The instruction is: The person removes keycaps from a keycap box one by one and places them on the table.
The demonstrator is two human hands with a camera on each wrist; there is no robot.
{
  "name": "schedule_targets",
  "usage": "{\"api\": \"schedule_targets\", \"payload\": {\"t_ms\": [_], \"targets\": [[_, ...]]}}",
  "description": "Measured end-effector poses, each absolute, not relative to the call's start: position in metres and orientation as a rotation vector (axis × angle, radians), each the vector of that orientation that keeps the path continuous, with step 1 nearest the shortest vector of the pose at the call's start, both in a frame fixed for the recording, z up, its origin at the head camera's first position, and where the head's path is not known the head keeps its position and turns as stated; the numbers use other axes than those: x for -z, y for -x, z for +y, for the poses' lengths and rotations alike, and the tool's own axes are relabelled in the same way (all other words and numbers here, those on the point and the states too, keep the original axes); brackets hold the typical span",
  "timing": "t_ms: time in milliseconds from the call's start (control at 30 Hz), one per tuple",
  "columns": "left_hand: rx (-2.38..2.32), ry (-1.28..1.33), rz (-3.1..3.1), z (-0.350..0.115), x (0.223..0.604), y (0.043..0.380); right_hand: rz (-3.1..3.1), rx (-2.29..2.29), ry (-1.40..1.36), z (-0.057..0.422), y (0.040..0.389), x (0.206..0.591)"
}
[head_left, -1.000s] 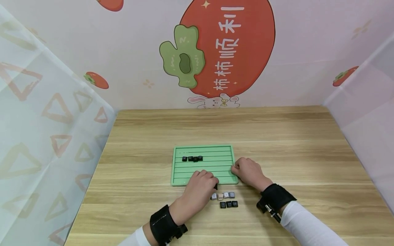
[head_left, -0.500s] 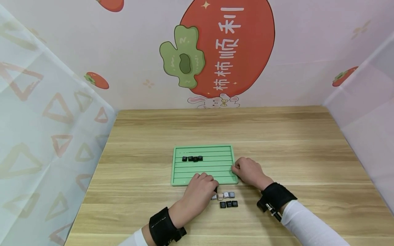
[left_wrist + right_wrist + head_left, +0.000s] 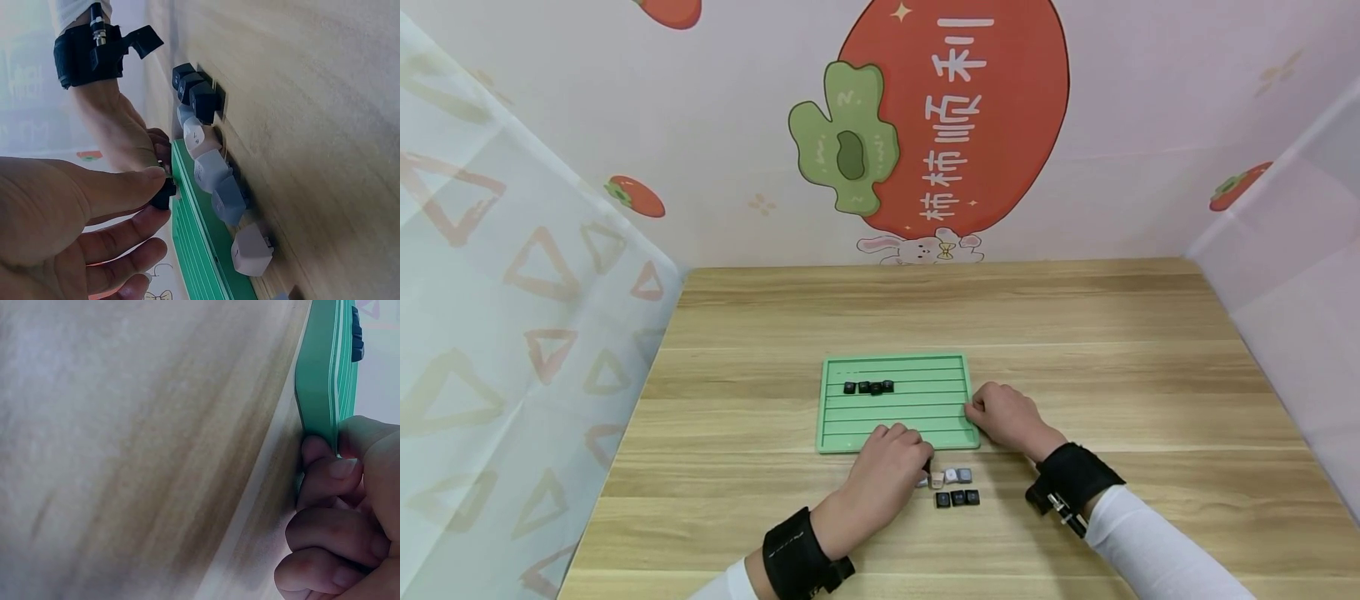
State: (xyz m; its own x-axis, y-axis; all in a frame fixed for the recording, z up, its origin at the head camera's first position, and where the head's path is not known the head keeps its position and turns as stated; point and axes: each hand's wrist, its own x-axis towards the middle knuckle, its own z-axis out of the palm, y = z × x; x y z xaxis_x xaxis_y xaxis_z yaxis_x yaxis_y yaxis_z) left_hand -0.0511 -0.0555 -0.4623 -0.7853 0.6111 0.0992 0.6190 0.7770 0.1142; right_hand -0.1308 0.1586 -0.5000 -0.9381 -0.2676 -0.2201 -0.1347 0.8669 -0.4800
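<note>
Between thumb and fingertips my left hand pinches a black keycap, held just off the near edge of the green tray. My right hand grips that tray's right edge, thumb on top and curled fingers at the side and below, as the right wrist view shows. Inside the tray, several black keycaps sit in a short row on one of its ridged lines. Pale and grey keycaps stand on the table beside my left hand, which covers part of them in the head view.
Nearer than the pale keycaps lies a row of 3 black keycaps. The wooden table is bounded by a printed backdrop behind and fabric walls at both sides. Each wrist wears a black strap with a camera.
My left hand has shifted very slightly toward the near side with the black keycap, now overlapping more of the leftmost pale keycap. The right hand and the tray stay in place.
</note>
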Motion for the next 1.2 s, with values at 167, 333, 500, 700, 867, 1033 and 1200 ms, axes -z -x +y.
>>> {"api": "schedule_targets", "payload": {"t_ms": [167, 333, 500, 700, 867, 1033, 1200], "targets": [[0.248, 1.036, -2.903, -0.054, 0.463, 0.047, 2.765, 0.676, 0.291, 0.158, 0.131, 0.5], [0.247, 1.06, -2.879, -0.052, 0.463, 0.042, 2.762, 0.677, 0.285, 0.158, 0.13, 0.5], [0.229, 1.082, -2.873, -0.051, 0.463, 0.037, 2.765, 0.673, 0.279, 0.158, 0.13, 0.501], [0.225, 1.091, -2.891, -0.051, 0.466, 0.035, 2.762, 0.681, 0.276, 0.158, 0.13, 0.501], [0.238, 1.125, -2.905, -0.052, 0.468, 0.034, 2.75, 0.689, 0.272, 0.159, 0.131, 0.502], [0.271, 1.146, -2.9, -0.055, 0.471, 0.033, 2.754, 0.68, 0.275, 0.159, 0.132, 0.503], [0.268, 1.163, -2.883, -0.055, 0.473, 0.032, 2.755, 0.684, 0.276, 0.159, 0.132, 0.503]]}}
